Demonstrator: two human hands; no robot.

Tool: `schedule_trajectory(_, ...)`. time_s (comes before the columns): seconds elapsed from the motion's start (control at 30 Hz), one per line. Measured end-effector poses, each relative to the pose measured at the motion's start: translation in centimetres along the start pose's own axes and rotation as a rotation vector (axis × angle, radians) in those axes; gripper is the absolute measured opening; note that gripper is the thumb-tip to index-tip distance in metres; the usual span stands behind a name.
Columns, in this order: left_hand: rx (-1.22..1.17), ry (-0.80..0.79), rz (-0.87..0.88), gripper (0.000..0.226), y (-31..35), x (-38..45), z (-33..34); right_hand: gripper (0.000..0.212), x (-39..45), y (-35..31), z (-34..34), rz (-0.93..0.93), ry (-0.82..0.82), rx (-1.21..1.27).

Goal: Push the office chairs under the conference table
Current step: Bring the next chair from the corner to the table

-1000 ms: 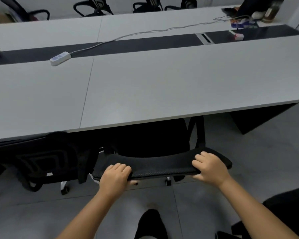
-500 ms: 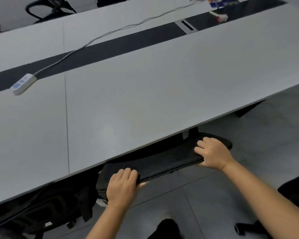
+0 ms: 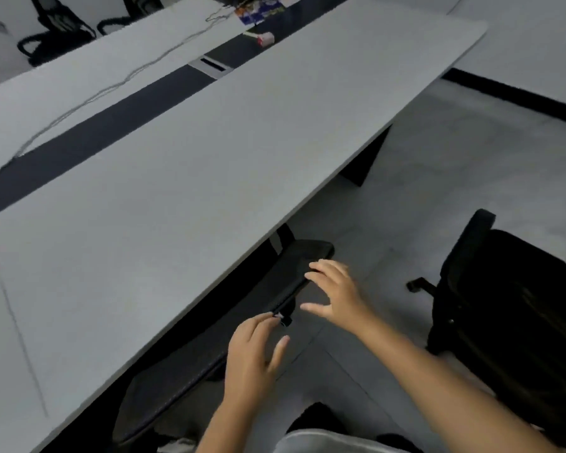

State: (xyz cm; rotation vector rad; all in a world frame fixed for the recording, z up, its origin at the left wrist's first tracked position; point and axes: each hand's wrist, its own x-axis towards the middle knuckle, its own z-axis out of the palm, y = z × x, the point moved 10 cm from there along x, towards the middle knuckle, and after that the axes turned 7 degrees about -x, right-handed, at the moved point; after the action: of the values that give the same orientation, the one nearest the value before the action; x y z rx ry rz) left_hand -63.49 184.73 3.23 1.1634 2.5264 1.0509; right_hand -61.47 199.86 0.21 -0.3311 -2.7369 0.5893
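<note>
A black office chair sits pushed under the grey conference table [image 3: 190, 197]; only the top edge of its backrest [image 3: 183, 367] shows along the table's near edge. My left hand [image 3: 252, 358] hovers just off that edge with fingers spread, holding nothing. My right hand [image 3: 337, 292] is open too, fingertips at or just off the backrest's right end. A second black office chair [image 3: 510, 305] stands out on the floor to the right, away from the table.
A dark strip runs down the table's middle, with a white cable [image 3: 118, 83] and small items [image 3: 262, 37] at the far end. More black chairs [image 3: 56, 34] stand beyond the table. Grey tiled floor [image 3: 438, 178] lies between table and right chair.
Both hands gripped the backrest and pushed the chair in under the table. Now the fingers have let go and spread. The view has swung right, showing the second chair.
</note>
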Motion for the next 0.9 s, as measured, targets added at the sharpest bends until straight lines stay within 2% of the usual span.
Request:
schedule_trajectory(0.1,-0.245,-0.110,0.097,0.037,4.5,1.4,5.9,0.059,-7.4,5.2,-4.1,0.365,0.108,0.187)
schedule_trajectory(0.2,-0.431,-0.286,0.117,0.030,7.2,1.1,12.7,0.097,-16.6,9.4,-6.9,0.689,0.134,0.273)
schedule_trajectory(0.27,-0.493,-0.420,0.102,0.029,9.1,0.2,16.9,0.110,-23.3,11.1,-8.4,0.875,0.176,0.282)
schedule_trajectory(0.37,-0.511,-0.586,0.071,0.038,12.6,-1.9,21.6,0.104,-32.9,12.3,-10.5,1.118,0.343,0.308)
schedule_trajectory(0.47,-0.551,-0.689,0.016,0.041,16.0,-5.0,25.2,0.080,-40.2,12.7,-11.0,1.276,0.375,0.367)
schedule_trajectory(0.53,-0.596,-0.755,-0.028,0.027,18.8,-7.1,27.4,0.075,-43.5,13.6,-11.4,1.295,0.383,0.386)
schedule_trajectory(0.6,-0.591,-0.753,-0.065,0.042,21.4,-8.2,29.3,0.091,-45.6,15.1,-13.4,1.291,0.427,0.405)
schedule_trajectory(0.63,-0.591,-0.715,-0.090,0.046,22.6,-8.4,29.9,0.090,-46.3,15.9,-15.1,1.267,0.469,0.362)
schedule_trajectory(0.7,-0.603,-0.604,-0.092,0.037,25.4,-7.7,29.9,0.068,-46.8,16.8,-20.2,1.128,0.593,0.167)
schedule_trajectory(0.77,-0.631,-0.473,0.014,0.024,28.8,-6.1,28.7,0.051,-46.4,17.4,-25.0,0.981,0.661,-0.065)
schedule_trajectory(0.8,-0.602,-0.415,0.104,0.028,30.5,-5.2,28.1,0.048,-46.2,17.9,-26.5,0.930,0.643,-0.183)
schedule_trajectory(0.9,-0.277,-0.298,0.418,0.075,33.6,-3.1,28.5,0.057,-46.2,20.9,-27.3,0.920,0.421,-0.520)
